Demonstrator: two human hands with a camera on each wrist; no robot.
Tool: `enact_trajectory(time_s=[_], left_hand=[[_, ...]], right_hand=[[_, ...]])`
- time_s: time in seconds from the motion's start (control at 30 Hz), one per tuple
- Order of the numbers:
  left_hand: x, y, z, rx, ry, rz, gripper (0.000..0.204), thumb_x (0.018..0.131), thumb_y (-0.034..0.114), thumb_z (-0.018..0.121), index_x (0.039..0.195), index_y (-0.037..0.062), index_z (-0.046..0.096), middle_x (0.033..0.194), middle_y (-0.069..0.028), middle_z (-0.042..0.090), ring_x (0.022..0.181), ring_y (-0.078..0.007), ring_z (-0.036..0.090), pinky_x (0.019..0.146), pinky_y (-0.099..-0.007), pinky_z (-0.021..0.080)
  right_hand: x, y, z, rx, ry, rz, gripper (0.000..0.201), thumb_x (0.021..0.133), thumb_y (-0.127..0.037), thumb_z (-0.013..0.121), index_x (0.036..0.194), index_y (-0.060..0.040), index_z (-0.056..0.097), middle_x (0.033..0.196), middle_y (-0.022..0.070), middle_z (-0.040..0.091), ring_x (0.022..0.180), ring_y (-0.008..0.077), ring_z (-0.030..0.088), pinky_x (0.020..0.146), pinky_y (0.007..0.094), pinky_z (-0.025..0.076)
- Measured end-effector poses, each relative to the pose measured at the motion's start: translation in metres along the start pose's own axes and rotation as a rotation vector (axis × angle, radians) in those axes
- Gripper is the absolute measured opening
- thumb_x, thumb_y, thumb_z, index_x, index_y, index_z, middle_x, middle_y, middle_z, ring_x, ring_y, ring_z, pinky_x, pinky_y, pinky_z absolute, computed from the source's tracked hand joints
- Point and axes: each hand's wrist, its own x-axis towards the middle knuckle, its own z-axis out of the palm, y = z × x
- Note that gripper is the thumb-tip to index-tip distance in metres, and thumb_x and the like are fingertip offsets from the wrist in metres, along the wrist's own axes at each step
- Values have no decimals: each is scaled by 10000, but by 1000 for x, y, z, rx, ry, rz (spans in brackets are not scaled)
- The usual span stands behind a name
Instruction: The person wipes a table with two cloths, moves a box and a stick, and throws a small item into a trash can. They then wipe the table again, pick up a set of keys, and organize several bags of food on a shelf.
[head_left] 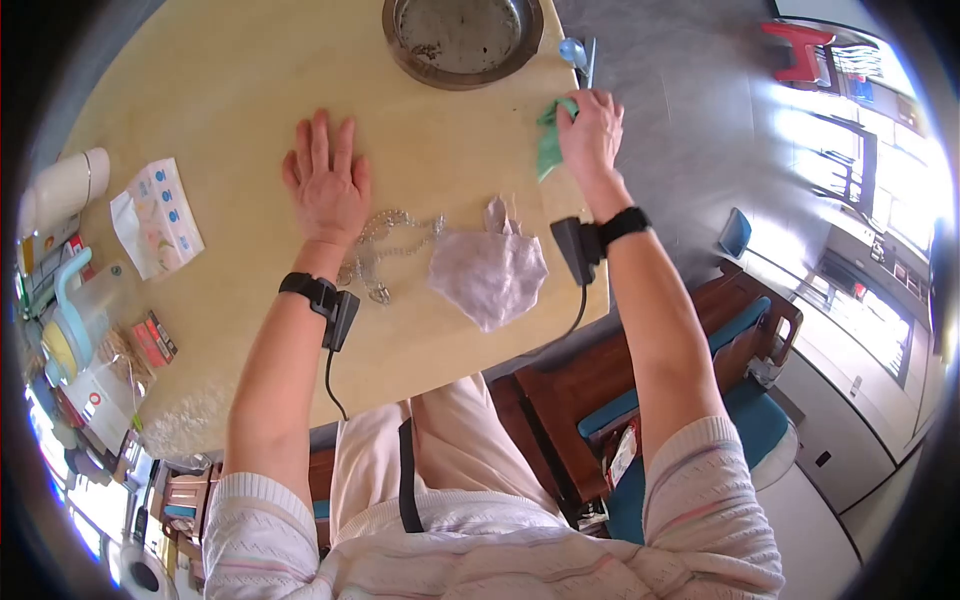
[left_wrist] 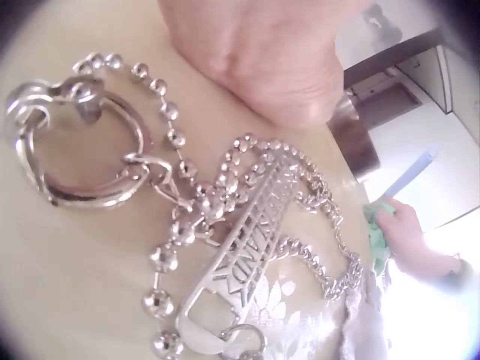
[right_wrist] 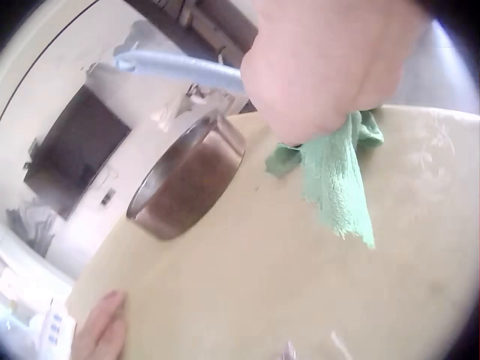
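My right hand (head_left: pixel 592 138) grips a green cloth (head_left: pixel 550 140) at the table's right edge; the right wrist view shows the cloth (right_wrist: pixel 337 184) hanging below the curled hand (right_wrist: pixel 330 67). My left hand (head_left: pixel 330 190) rests flat on the table (head_left: pixel 240 110), fingers spread. Just beside its wrist lies a silver chain (head_left: pixel 400 218), seen close in the left wrist view as a ball chain (left_wrist: pixel 169 111) with a ring and a lettered metal tag (left_wrist: pixel 251 244). A light mauve cloth pouch (head_left: pixel 488 275) lies between the two forearms.
A round metal pan (head_left: pixel 462 45) stands at the table's far edge, with a light-blue handled item (head_left: pixel 574 54) to its right. On the left are a tissue pack (head_left: pixel 172 215), a white bottle (head_left: pixel 70 185) and a clear jug with a blue handle (head_left: pixel 72 300). Wooden chairs stand at the near right.
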Motion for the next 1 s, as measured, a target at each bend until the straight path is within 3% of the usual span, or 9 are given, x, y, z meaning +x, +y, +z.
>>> enact_trajectory(time_s=[0.13, 0.17, 0.37, 0.6, 0.7, 0.77, 0.9, 0.97, 1.0], left_hand=[[-1, 0, 1, 10, -30, -20, 488, 847, 281, 460, 1319, 200, 369, 1416, -66, 270, 1304, -277, 245, 1005, -466, 215], [-1, 0, 1, 18, -43, -24, 486, 848, 288, 456, 1318, 201, 369, 1417, -66, 267, 1304, -277, 243, 1005, -467, 214], [0, 0, 0, -11, -35, -28, 489, 837, 293, 467, 1310, 202, 379, 1413, -66, 275, 1305, -276, 241, 1005, -473, 214], [0, -1, 0, -33, -38, -34, 499, 825, 287, 485, 1305, 198, 385, 1408, -70, 283, 1303, -276, 246, 1001, -480, 221], [1, -1, -1, -29, -36, -38, 495, 829, 285, 481, 1306, 197, 384, 1411, -71, 276, 1302, -276, 245, 998, -480, 223], [-1, -1, -1, -27, -73, -46, 492, 832, 283, 478, 1307, 195, 383, 1418, -70, 263, 1304, -278, 239, 999, -477, 225], [0, -1, -1, -33, -63, -46, 486, 839, 288, 469, 1308, 195, 381, 1421, -65, 257, 1306, -277, 234, 1000, -474, 226], [-1, -1, -1, -39, -60, -38, 484, 841, 290, 467, 1308, 197, 382, 1420, -65, 259, 1302, -279, 238, 1000, -472, 227], [-1, -1, -2, -34, -65, -33, 484, 841, 290, 467, 1308, 197, 382, 1420, -65, 259, 1302, -279, 238, 1000, -472, 227]], right_hand=[[-18, -36, 7, 118, -37, -106, 217, 695, -213, 684, 892, -138, 631, 1034, 40, 533, 1019, 293, 457, 863, 427, 373], [-15, -45, 5, 75, -67, -30, 244, 683, -235, 698, 899, -145, 631, 1046, 35, 528, 1026, 291, 454, 873, 422, 370], [-4, -35, 3, 103, -144, -24, 240, 689, -213, 681, 906, -121, 633, 1034, 58, 546, 982, 300, 478, 861, 394, 400], [1, -29, 4, 76, -116, -118, 224, 697, -216, 661, 888, -102, 633, 980, 77, 582, 898, 323, 526, 805, 405, 443], [6, -20, 3, -21, -107, -109, 220, 699, -216, 657, 879, -93, 625, 961, 89, 581, 912, 314, 529, 804, 409, 442], [7, -14, -1, -72, -157, 0, 231, 706, -193, 645, 906, -81, 618, 990, 94, 561, 939, 320, 504, 810, 416, 437], [-1, -24, -4, 21, -146, 24, 235, 707, -199, 649, 907, -79, 620, 987, 96, 565, 956, 311, 508, 828, 407, 432], [-7, -35, 3, 75, -112, -138, 237, 708, -207, 651, 905, -79, 624, 989, 99, 569, 973, 305, 511, 842, 389, 428], [-8, -35, 4, 81, -115, -132, 237, 708, -207, 651, 905, -79, 624, 989, 99, 569, 973, 305, 511, 842, 389, 428]])
